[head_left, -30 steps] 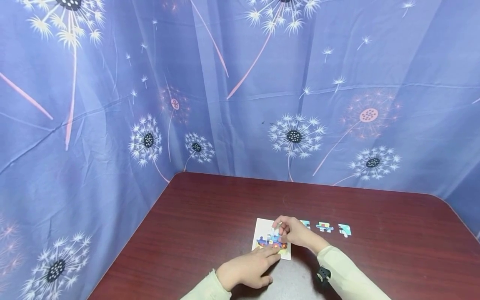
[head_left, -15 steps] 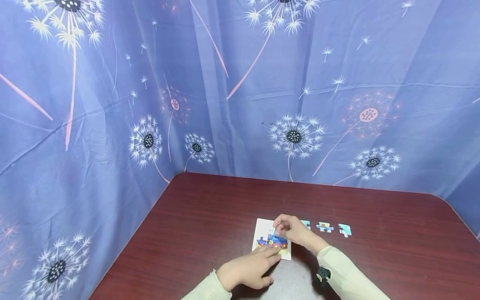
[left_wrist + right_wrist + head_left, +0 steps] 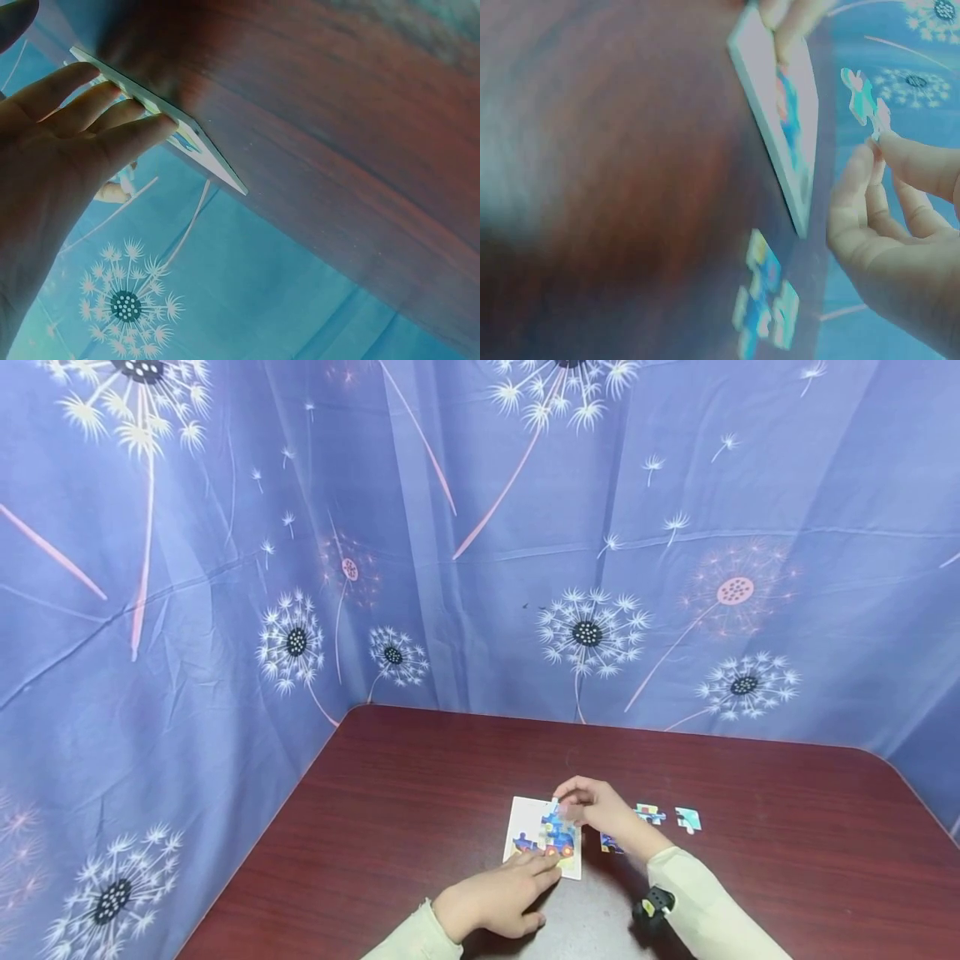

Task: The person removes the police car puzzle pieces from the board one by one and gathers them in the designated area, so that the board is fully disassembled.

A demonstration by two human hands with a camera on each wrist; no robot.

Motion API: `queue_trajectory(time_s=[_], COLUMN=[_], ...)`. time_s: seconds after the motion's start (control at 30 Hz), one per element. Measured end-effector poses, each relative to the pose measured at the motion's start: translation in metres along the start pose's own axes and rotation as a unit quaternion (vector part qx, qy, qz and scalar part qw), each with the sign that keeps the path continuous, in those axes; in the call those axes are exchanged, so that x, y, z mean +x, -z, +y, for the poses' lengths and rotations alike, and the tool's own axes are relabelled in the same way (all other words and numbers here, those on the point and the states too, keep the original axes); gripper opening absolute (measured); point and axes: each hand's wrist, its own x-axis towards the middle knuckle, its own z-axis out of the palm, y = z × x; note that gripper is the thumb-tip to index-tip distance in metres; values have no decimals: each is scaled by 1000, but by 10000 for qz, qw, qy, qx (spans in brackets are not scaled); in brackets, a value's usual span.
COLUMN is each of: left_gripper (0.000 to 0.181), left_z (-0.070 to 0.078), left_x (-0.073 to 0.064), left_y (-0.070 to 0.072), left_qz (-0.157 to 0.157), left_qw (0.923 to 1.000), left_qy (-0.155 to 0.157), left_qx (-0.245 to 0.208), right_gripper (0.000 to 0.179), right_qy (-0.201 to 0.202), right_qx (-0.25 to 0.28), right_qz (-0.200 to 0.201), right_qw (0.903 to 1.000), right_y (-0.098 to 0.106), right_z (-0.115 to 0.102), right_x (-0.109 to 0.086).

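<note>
A small white-bordered puzzle board (image 3: 525,814) with a part-filled blue vehicle picture lies flat on the table. My left hand (image 3: 502,893) rests on its near edge with straight fingers; in the left wrist view these fingers (image 3: 154,129) press on the board's face. Above the board's far right part, my right hand (image 3: 600,810) pinches a puzzle piece (image 3: 861,96) between thumb and fingertips. That piece is clear of the board in the right wrist view, turquoise with a white end. Some of the picture is hidden under both hands.
To the right of the board lie several loose puzzle pieces: a blue one (image 3: 611,843), a multicoloured one (image 3: 649,814) and a turquoise one (image 3: 687,819). The dark red wooden table (image 3: 427,785) ends at a blue dandelion-print curtain (image 3: 480,635) behind and at the left.
My right hand has moved slightly up and to the right over the board, pinching the piece. A blue loose piece now shows below the right wrist. The left hand has stayed put.
</note>
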Motion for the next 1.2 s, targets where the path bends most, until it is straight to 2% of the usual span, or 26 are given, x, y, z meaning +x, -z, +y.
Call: queue_trajectory(time_s=[0.1, 0.43, 0.83, 1.2], left_gripper=[58, 58, 57, 57], left_z=[1, -1, 1, 1], left_x=[0, 0, -1, 0], left_y=[0, 1, 4, 2], left_qz=[12, 180, -19, -31], left_qw=[10000, 9996, 9999, 9999], left_qy=[-26, -101, -32, 12], left_qx=[72, 204, -103, -149], right_gripper=[24, 28, 35, 36], right_qy=[-6, -382, -491, -811], right_qx=[188, 191, 25, -107], right_qz=[22, 256, 308, 318], right_qw=[9998, 9988, 9983, 9961], right_y=[10, 44, 82, 98], right_z=[-2, -2, 13, 23], right_x=[-2, -20, -53, -76])
